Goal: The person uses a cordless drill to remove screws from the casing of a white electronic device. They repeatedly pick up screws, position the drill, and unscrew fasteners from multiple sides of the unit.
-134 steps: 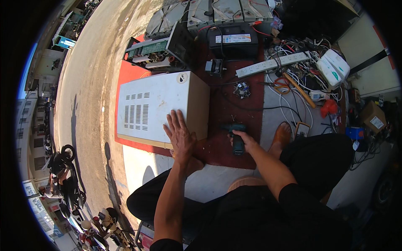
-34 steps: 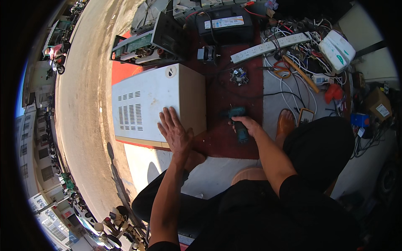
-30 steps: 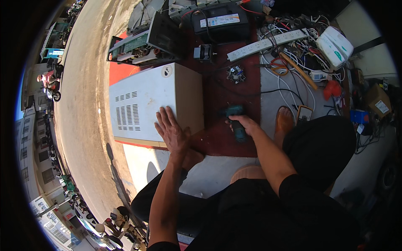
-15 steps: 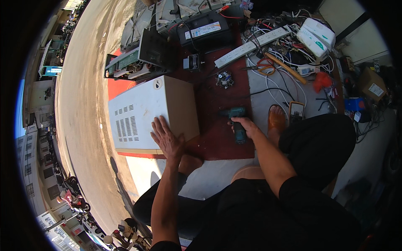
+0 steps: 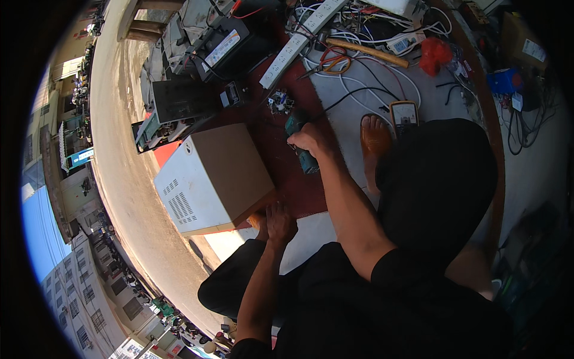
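Observation:
A cordless drill (image 5: pixel 308 163), teal and black, is in my right hand (image 5: pixel 308 140), with the fingers wrapped round its grip above the red mat. Left of it stands a box-shaped metal casing (image 5: pixel 230 170) with a light top, vent slots and a tan side. My left hand (image 5: pixel 281 224) is low at the casing's near right corner, beside my foot. Its fingers look bent, but their tips are in shade, so whether they grip the casing's edge is unclear. A small pile of metal parts (image 5: pixel 280 102) lies on the mat (image 5: pixel 305 191) just beyond the drill.
Beyond the casing are an opened device with circuit boards (image 5: pixel 158 128) and a black battery (image 5: pixel 224 51). A power strip (image 5: pixel 302 45), scissors (image 5: pixel 335 61), a hammer (image 5: pixel 368 52), tangled white cables and a multimeter (image 5: pixel 404 113) lie to the right. A road runs along the left.
My left hand has left the casing's top and dropped to its near lower corner. The casing appears tilted or turned. My right hand still holds the drill, and the view has shifted.

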Action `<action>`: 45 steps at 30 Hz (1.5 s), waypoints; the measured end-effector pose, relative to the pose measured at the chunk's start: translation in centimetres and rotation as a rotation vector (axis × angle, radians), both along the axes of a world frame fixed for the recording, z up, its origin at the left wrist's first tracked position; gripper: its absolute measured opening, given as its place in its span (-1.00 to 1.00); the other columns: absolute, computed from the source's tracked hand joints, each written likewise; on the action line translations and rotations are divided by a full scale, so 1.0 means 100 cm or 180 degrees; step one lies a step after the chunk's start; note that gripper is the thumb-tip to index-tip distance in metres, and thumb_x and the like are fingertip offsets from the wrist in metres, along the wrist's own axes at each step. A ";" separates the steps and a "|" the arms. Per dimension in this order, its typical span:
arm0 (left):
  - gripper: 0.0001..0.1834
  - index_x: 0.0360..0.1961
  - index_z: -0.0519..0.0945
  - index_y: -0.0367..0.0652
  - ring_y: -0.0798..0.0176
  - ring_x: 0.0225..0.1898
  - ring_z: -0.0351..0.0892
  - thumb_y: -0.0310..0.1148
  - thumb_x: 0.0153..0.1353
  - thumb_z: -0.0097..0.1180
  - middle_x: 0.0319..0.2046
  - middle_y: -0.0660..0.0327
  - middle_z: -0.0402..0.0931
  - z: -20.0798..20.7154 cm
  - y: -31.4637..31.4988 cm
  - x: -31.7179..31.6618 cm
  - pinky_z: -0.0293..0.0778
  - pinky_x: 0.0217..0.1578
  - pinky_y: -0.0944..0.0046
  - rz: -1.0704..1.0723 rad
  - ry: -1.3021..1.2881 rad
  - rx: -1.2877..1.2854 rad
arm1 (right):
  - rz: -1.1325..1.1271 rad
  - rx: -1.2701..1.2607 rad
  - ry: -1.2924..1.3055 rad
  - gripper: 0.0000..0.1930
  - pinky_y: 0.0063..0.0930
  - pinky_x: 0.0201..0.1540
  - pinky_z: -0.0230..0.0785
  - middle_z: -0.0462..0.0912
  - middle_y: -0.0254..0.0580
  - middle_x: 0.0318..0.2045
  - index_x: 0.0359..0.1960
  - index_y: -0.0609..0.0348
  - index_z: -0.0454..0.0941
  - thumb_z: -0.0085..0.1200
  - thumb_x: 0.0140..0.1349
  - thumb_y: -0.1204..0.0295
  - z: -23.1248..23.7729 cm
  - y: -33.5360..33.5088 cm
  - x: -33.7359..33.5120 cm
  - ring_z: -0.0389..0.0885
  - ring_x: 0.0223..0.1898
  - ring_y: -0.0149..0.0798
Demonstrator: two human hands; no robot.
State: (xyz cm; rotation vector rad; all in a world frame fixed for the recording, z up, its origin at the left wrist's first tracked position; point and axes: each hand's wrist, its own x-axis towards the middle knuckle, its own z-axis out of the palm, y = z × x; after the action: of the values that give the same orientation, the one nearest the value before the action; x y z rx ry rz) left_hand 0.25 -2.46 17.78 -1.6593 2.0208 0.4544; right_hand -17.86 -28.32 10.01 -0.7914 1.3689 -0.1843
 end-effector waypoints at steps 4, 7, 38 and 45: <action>-0.20 0.29 0.49 -0.42 -0.27 0.51 0.17 -0.18 0.02 0.28 0.44 -0.26 0.29 -0.005 -0.028 0.011 0.02 0.51 -0.25 -0.0081 -0.0156 0.0289 | -0.0143 -0.0107 0.0185 -0.57 -0.10 0.05 0.63 0.80 0.20 -0.10 -0.10 0.35 0.76 0.40 0.09 0.26 0.016 -0.003 0.008 0.81 -0.07 0.10; -0.06 0.35 0.42 -0.41 -0.25 0.55 0.09 0.03 0.01 0.19 0.45 -0.27 0.25 -0.013 -0.046 0.010 -0.10 0.55 -0.22 -0.0505 -0.0967 0.0646 | -0.0069 -0.0095 0.0117 -0.50 -0.08 0.13 0.62 0.77 0.28 0.00 -0.01 0.35 0.74 0.39 0.09 0.22 0.023 -0.011 0.003 0.78 0.05 0.17; -0.61 -0.13 0.64 -0.21 0.25 -0.44 0.64 -0.22 0.64 -0.19 -0.38 0.22 0.63 -0.156 -0.154 -0.004 0.60 -0.45 0.30 0.7716 0.4179 0.0181 | 0.0923 -0.0240 0.0182 -0.58 -0.04 -0.05 0.56 0.78 0.15 -0.30 -0.14 0.37 0.70 0.38 0.25 0.18 0.061 -0.063 -0.087 0.78 -0.21 0.11; -0.67 -0.07 0.70 -0.32 0.15 -0.41 0.68 -0.21 0.40 0.33 -0.30 0.08 0.71 -0.129 -0.173 -0.020 0.62 -0.31 0.08 0.4138 0.1419 -0.0037 | 0.0177 -0.0582 0.1252 -0.47 0.02 0.16 0.55 0.74 0.27 0.00 0.16 0.29 0.57 0.37 0.29 0.19 0.087 -0.075 -0.087 0.74 0.07 0.27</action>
State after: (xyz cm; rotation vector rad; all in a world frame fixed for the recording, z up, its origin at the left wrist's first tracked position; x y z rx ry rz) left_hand -1.79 -19.75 4.91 -2.8900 0.8469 1.2955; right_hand -26.56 -35.81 18.72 -1.0568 1.7142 -0.1139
